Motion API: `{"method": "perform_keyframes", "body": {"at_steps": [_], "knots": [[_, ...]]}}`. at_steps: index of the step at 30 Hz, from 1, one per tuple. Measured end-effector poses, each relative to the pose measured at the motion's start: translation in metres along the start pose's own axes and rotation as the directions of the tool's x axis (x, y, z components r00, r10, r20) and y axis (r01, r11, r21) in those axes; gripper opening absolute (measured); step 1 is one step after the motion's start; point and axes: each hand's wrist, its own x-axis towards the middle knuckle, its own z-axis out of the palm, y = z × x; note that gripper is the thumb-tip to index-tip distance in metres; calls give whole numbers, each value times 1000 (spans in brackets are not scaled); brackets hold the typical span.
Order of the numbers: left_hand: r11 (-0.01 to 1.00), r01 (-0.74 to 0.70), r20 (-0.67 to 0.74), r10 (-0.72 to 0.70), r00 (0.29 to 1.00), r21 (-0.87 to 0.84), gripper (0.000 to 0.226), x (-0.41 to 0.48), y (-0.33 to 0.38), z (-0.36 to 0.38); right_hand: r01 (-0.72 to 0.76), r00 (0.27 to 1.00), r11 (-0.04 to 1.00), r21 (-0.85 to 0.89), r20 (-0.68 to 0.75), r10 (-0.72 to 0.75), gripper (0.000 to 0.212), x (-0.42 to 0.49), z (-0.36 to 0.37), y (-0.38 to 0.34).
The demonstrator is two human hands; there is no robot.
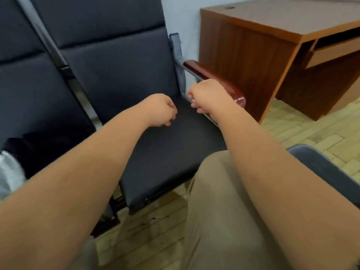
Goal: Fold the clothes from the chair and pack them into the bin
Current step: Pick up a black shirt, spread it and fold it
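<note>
My left hand [160, 110] and my right hand [209, 96] are stretched out side by side above the dark grey chair seat [167, 152]. The fingers of both are curled in and I see nothing between them. My right hand is close to the chair's wooden armrest [210, 75]. A pile of black clothes [39, 147] with a white piece [9, 174] lies on the neighbouring seat at the far left, away from both hands. A grey curved rim [323, 168], which may be the bin, shows at the lower right behind my right forearm.
The chair's padded back [109, 45] rises behind the seat. A brown wooden desk [263, 47] stands to the right, against the wall. My leg in khaki trousers [218, 211] fills the lower middle. Pale tiled floor [311, 129] lies around the chair.
</note>
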Motion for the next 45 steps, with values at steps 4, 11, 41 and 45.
{"method": "perform_keyframes", "body": {"at_steps": [4, 11, 41, 45], "knots": [[997, 62, -83, -65, 994, -37, 17, -36, -70, -43, 129, 979, 989, -72, 166, -116, 22, -22, 85, -45], [972, 211, -285, -233, 930, -106, 19, -93, -210, -76, 328, 894, 919, -221, 387, -226, 35, -56, 205, -40], [978, 28, -647, -158, 746, -207, 15, -164, -307, -101, 677, 575, 735, 33, 599, -557, 46, -59, 350, -41], [964, 57, -718, -233, 656, -260, 9, -170, -303, -104, 661, 628, 750, -6, 553, -549, 6, -62, 328, -52]]}}
